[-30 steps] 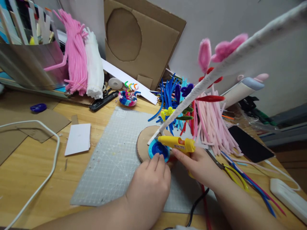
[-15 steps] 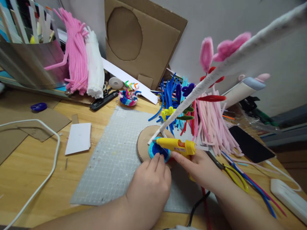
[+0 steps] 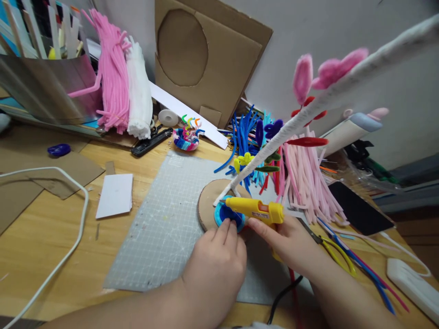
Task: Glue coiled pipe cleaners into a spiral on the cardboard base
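Note:
My right hand is wrapped around a yellow hot glue gun, its nozzle pointing left over the rim of a small blue pipe-cleaner dish. With its fingers close together, my left hand grips the near side of that dish; its thumb is hidden. Beneath the dish lies a round cardboard base. From the base a white wrapped stem rises slanting to the upper right, bearing pink flowers, a yellow flower and other coloured fuzzy pieces.
A grey cutting mat lies under the base. Yellow-handled pliers, a black phone and pink pipe cleaners are on the right. White paper and a white cable lie left; a cardboard panel leans behind.
The whole view has shifted slightly, so most things appear a little further right. Both hands keep nearly the same positions at the dish, and the glue gun stays over its rim.

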### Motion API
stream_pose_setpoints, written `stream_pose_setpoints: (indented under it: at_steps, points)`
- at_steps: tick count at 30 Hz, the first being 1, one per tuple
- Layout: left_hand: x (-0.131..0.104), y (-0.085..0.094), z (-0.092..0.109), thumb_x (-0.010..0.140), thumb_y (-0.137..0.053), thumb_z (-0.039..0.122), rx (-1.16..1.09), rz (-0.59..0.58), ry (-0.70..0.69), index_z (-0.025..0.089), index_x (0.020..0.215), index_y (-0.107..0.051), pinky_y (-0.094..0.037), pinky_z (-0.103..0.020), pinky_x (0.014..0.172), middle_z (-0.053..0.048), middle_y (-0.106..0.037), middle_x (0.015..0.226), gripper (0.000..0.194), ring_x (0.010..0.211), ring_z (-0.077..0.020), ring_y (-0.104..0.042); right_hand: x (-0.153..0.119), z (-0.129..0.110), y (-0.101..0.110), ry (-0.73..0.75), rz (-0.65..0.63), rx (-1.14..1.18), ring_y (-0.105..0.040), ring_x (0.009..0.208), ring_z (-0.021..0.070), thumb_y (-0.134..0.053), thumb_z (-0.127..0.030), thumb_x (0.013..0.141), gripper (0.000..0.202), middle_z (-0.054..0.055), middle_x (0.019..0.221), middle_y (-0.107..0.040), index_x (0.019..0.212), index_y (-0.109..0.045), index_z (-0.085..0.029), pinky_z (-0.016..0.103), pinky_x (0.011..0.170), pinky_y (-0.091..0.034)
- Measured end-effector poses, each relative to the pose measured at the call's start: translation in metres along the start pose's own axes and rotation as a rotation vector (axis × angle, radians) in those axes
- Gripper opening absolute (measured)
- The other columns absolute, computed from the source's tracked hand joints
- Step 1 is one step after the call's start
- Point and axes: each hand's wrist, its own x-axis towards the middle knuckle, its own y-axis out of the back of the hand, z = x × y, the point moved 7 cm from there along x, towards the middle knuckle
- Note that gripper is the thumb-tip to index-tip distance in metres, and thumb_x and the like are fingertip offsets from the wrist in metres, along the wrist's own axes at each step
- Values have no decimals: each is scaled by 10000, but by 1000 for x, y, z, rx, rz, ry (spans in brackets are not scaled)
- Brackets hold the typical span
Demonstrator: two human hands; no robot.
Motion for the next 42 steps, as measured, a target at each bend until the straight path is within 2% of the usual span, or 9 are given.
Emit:
stream_pose_setpoints:
  at_steps: [4,9,13,19,23,28,33,39,42]
  points:
    - [0,1,1,795,-567,143,-1,1,2,63,1004,-688,-578,-345,729,-181,-705,1060,254,983,-270,-673,1,2,-2,-11,-2,-27,-655,910,239,-550,-441,880,347,55,948,-716,1099,-682,-206,371,863,-516]
    - [-1,1,2,800,-555,141,-3,13,1,55,995,-686,-572,-343,737,-183,-709,1046,250,984,-266,-674,-1,7,-4,19,-12,-64,-637,1003,251,-541,-431,890,343,65,1058,-699,1117,-673,-211,370,889,-509]
    - [-1,2,2,819,-534,140,12,37,0,52,986,-687,-565,-339,758,-181,-712,1040,243,991,-260,-672,-2,2,-6,50,-28,-67,-612,1076,264,-538,-415,896,338,59,1104,-689,1149,-662,-229,385,932,-495]
    - [-2,4,4,823,-539,161,24,32,-12,58,977,-695,-563,-338,755,-170,-720,1021,242,975,-260,-677,-3,-6,-10,43,-59,-93,-644,1010,255,-523,-407,901,344,43,1092,-695,1186,-644,-257,389,907,-516]
    - [-3,4,4,815,-542,150,21,37,-3,51,986,-694,-565,-339,750,-174,-720,1017,249,970,-263,-677,-3,-6,-10,65,-72,-129,-618,1059,259,-516,-404,906,346,54,1133,-676,1192,-638,-251,409,939,-495]
    - [-4,1,5,800,-552,148,26,28,-10,45,1006,-690,-568,-343,765,-181,-716,1022,269,978,-268,-673,-4,-4,-10,63,-87,-161,-632,1018,261,-513,-398,911,333,57,1058,-697,1177,-647,-250,412,907,-513]
    - [-4,0,5,792,-567,155,14,2,-11,43,1008,-688,-570,-345,759,-186,-715,1018,272,976,-272,-673,-4,-5,-12,71,-84,-137,-643,984,257,-538,-374,898,315,52,1097,-687,1169,-651,-260,406,899,-516]
    - [-2,1,5,788,-572,152,23,15,-10,44,1003,-693,-568,-341,759,-186,-716,1019,269,972,-271,-675,-5,-7,-13,66,-88,-239,-649,894,248,-510,-404,901,308,60,999,-698,1121,-662,-250,402,855,-520]
    - [-2,2,5,795,-564,157,27,14,-18,48,1002,-695,-566,-335,749,-182,-716,1020,269,973,-270,-674,-4,-12,-12,61,-73,-331,-648,821,248,-524,-406,884,265,49,900,-699,1036,-684,-260,394,792,-527]
